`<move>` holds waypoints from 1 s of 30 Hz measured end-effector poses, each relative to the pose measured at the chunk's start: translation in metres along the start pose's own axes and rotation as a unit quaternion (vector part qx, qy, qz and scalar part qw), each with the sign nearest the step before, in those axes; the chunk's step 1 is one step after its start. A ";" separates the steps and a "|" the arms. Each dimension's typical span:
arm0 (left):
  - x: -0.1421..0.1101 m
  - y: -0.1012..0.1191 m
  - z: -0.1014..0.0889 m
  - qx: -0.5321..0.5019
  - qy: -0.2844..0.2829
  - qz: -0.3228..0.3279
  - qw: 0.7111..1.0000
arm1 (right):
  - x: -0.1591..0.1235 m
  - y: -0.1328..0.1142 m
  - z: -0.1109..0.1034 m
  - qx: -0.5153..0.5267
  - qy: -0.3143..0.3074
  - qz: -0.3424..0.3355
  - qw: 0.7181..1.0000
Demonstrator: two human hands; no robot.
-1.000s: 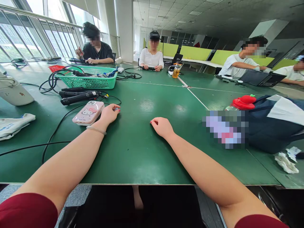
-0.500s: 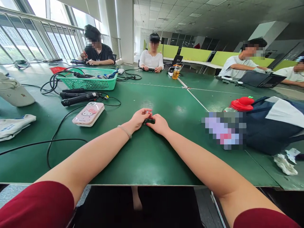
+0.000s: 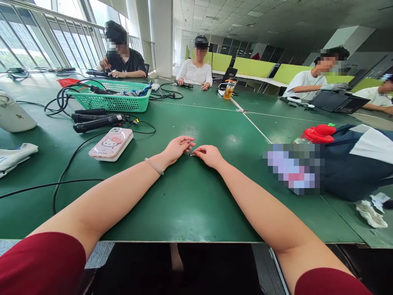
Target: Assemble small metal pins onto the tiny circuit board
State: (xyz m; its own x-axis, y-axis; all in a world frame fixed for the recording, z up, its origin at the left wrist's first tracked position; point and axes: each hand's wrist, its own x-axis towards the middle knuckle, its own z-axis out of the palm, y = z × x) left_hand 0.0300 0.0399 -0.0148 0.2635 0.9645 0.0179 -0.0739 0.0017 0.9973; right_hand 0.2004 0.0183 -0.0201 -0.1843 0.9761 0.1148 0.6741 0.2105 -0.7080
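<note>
My right hand (image 3: 210, 156) is over the green table (image 3: 172, 213), with thumb and index finger closed in a pinch. A small dark and silvery piece (image 3: 192, 155) sticks out from its fingertips to the left; it is too small to name. Just to the left is my left hand (image 3: 178, 149), with a pale bangle (image 3: 154, 166) on the wrist. Its fingers are loosely bent and apart, close to the tip of that piece, with a narrow gap between the hands. Whether something tiny lies between the left fingers is hard to make out.
A pink phone-like case (image 3: 111, 144) lies left of my hands. Behind it are black handheld devices (image 3: 98, 123), cables and a green basket (image 3: 135, 104). On the right stand a red-lidded bottle (image 3: 319, 133) and a dark bag (image 3: 346, 172). Several people sit around the table.
The two hands have drawn slightly apart. The small dark piece that showed broad between them now appears narrow, at the right fingertips. The view has shifted a little.
</note>
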 end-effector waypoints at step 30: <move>-0.016 0.009 0.004 0.409 -0.004 0.137 0.902 | -0.003 0.004 0.006 0.302 0.077 0.043 0.949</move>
State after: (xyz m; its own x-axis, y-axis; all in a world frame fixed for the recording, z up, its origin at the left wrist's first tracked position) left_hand 0.0291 0.0229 -0.0055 0.3497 0.8974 0.2691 0.5970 -0.4348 0.6742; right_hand 0.1997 0.0161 -0.0272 -0.0093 0.9944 0.1053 0.1408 0.1056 -0.9844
